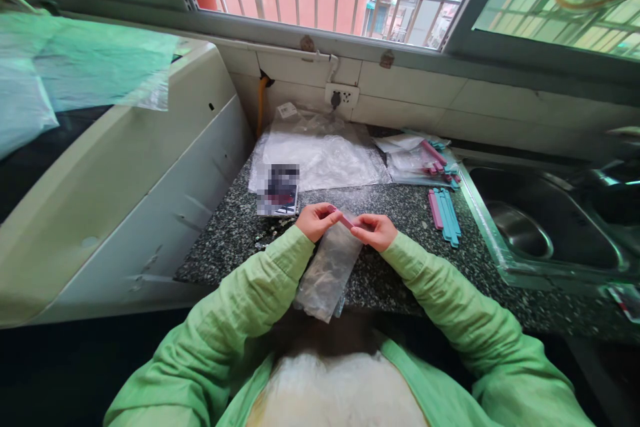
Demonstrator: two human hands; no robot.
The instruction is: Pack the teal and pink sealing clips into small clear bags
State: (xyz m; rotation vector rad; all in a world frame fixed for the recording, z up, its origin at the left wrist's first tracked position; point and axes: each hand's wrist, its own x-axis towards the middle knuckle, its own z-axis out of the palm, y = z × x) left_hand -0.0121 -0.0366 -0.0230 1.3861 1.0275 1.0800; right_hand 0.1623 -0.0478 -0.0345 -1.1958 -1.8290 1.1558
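My left hand and my right hand are close together over the front of the counter. Between them runs a short pink bag-sealing clip, its ends pinched between thumb and fingers on each side. From the clip a clear plastic bag hangs down toward me, reaching the counter's front edge. Whether the clip is closed over the bag's mouth is too small to tell. To the right of my right hand lies a row of flat blue clips beside pink clips.
A blurred-out phone-like object lies left of my hands on the speckled counter. Behind are flat clear bags and a packet of clips. A metal sink borders the right; a pale appliance stands left. A wall socket holds a plug.
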